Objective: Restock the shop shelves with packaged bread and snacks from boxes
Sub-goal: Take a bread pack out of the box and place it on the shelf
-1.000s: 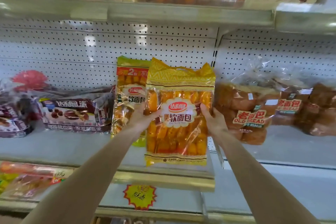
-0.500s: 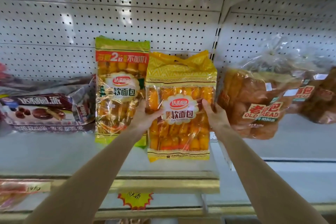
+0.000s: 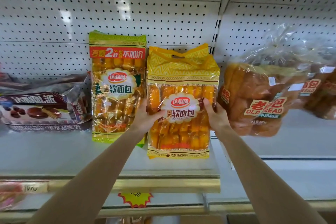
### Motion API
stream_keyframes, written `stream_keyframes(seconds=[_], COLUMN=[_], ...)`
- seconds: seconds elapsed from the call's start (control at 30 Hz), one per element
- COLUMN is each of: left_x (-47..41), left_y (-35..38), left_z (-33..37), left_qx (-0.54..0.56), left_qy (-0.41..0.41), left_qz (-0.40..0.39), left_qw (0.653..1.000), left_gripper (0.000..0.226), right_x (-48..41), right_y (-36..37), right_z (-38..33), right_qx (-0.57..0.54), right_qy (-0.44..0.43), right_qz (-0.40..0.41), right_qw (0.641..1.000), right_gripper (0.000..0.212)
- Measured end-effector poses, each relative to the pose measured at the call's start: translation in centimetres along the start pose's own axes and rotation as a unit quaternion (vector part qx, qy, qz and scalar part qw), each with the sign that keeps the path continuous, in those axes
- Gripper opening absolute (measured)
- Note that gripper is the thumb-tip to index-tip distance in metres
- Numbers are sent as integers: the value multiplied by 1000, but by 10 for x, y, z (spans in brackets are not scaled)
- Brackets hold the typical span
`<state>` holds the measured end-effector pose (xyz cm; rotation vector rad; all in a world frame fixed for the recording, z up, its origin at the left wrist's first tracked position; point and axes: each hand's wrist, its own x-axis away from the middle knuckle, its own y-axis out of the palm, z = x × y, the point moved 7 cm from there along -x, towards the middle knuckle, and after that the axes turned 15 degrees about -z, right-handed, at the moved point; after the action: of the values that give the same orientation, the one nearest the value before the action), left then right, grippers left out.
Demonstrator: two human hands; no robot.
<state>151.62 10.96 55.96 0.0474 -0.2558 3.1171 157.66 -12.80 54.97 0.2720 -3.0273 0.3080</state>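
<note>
While the left hand (image 3: 145, 118) and right hand (image 3: 215, 117) keep a grip on the yellow bag (image 3: 180, 136) at its 9 and 3 o'clock edges, upright at 3 o'clock of the green bag (image 3: 116, 87) on the shelf (image 3: 54, 152), step looks like placement; next probably: seat it square, release.

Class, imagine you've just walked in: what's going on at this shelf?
A person is restocking a shop shelf. The left hand and right hand grip a yellow soft-bread bag by its sides, upright, just right of a green-topped bread bag. A brown loaf bag sits further right, a chocolate pie pack left.
</note>
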Motion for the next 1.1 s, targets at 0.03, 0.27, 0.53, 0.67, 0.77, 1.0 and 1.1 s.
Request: stream_keyframes(seconds=[0.03, 0.27, 0.53, 0.67, 0.77, 1.0, 1.1], left_x=[1, 6, 22, 32, 35, 30, 22], left_y=[1, 4, 9, 15, 17, 14, 11], left_z=[-1, -16, -32, -29, -28, -32, -37], left_qx=[2, 17, -6, -37, -14, 33, 41], left_qy=[1, -16, -80, -131, -148, -127, -105], left_qz=[0, -3, -16, -33, -22, 20, 49], left_qw=[1000, 1000, 997, 990, 989, 991, 992], left_gripper=[61, 63, 74, 84, 82, 70, 66], right_x=[-1, 2, 16, 26, 30, 23, 18], right_y=[0, 3, 5, 9, 12, 13, 13], right_z=[1, 4, 24, 28, 29, 36, 40], right_qx=[-4, -8, 75, 77, 24, -33, -55], right_qy=[1, 0, 101, 145, 139, 124, 113], right_qz=[-2, -20, -53, -99, -95, -30, -3], right_qw=[1000, 1000, 991, 981, 985, 991, 992], right_gripper=[46, 50, 71, 72, 68, 70, 72])
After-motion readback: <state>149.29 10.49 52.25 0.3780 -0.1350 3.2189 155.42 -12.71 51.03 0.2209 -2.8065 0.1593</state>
